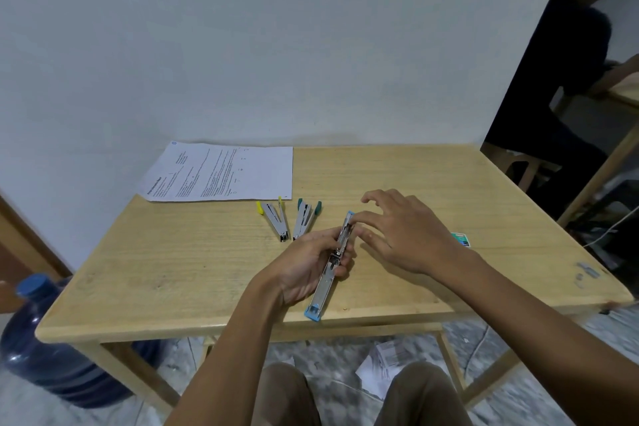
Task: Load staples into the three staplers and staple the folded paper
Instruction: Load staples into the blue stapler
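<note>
One blue stapler (325, 285) gapes fully open, metal track showing.

Left hand (304, 270) curled, right (401, 235) perhaps splayed

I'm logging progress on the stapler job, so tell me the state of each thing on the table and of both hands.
Blue stapler: swung open flat, gripped by the left hand.
Right hand: fingertips on the blue stapler's far end.
Yellow stapler: lying on the table, open in a V.
Green stapler: lying open in a V beside it.
Paper: lying flat, no fold visible.
</note>
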The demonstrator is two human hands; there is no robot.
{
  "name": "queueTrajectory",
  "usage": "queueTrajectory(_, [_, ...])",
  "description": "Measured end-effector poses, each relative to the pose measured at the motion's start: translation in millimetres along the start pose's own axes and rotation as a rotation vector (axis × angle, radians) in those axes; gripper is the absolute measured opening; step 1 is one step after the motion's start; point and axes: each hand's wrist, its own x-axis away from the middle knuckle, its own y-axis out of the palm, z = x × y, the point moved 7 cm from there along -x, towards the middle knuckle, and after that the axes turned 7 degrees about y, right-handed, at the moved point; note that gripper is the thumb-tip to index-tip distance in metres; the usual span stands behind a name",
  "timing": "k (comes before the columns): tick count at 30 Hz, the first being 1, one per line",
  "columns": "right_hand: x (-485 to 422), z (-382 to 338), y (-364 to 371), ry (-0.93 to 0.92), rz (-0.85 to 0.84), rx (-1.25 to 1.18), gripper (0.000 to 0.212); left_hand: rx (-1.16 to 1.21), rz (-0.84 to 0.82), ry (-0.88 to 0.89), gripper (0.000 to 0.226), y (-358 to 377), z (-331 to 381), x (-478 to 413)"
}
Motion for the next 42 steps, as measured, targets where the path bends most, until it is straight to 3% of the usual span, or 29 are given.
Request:
queueTrajectory(3, [-2.2, 2.5, 0.9, 0.043, 0.003, -0.018, 0.061, 0.005, -0.001, -0.006, 0.037, -0.8, -0.9, -0.6])
queueTrajectory(5, [-0.6, 3.3, 2.0, 0.078, 0.015, -0.082, 0.050, 0.023, -0.001, -0.004, 0.037, -1.1, -1.4, -0.9])
queueTrajectory(10, [26.6, -9.1, -1.7, 0.111, 0.092, -0.627, 0.037, 0.029, -0.002, 0.008, 0.036, -2.1, -0.1, -2.0])
queueTrajectory(13, [38.7, -24.9, 0.9, 0.065, 0.131, -0.787, 0.021, 0.018, -0.006, 0.014, 0.033, -3.4, 0.7, -2.7])
queueTrajectory(16, [39.2, -30.0, 2.5, 0.044, 0.215, -0.782, 0.009, 0.027, -0.027, 0.004, 0.030, -1.9, -0.1, -1.2])
queueTrajectory(21, [33.4, -28.7, 3.8, 0.065, 0.274, -0.724, 0.011, -0.002, 0.003, 0.037, 0.024, 0.4, 2.7, -0.1])
queueTrajectory(27, [27.6, -22.8, 4.3, 0.185, 0.371, -0.583, 0.011, -0.021, 0.014, 0.043, 0.033, 1.6, 3.5, 0.7])
queueTrajectory(34, [8.4, -17.7, 18.1, 0.282, 0.196, -0.498, 0.020, -0.005, 0.016, 0.027, 0.037, 0.8, 1.1, 1.6])
queueTrajectory(42, [5.9, -16.2, 17.3, 0.322, 0.163, -0.476, 0.024, -0.024, 0.015, 0.016, 0.034, -1.8, 0.8, 0.9])
